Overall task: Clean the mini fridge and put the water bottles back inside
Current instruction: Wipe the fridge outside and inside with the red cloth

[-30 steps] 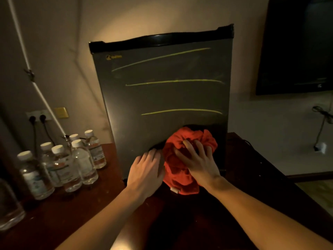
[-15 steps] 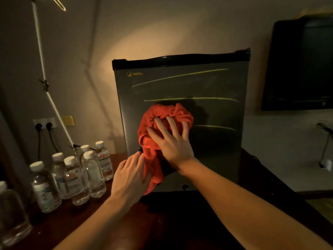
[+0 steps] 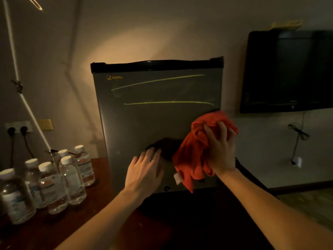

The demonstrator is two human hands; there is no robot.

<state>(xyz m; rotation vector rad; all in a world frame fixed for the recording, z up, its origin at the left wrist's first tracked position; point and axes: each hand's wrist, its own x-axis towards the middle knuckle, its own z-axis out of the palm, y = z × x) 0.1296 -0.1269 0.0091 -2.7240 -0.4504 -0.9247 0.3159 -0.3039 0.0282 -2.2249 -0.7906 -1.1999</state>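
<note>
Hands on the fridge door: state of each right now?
Left hand: open, flat against the mini fridge door.
Right hand: grips the red cloth, pressing it to the door's right edge.

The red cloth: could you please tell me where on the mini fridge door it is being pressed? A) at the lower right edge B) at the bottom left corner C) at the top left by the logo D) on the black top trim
A: the right hand presses the red cloth against the lower right edge of the mini fridge door, below the two yellowish streaks.
</note>
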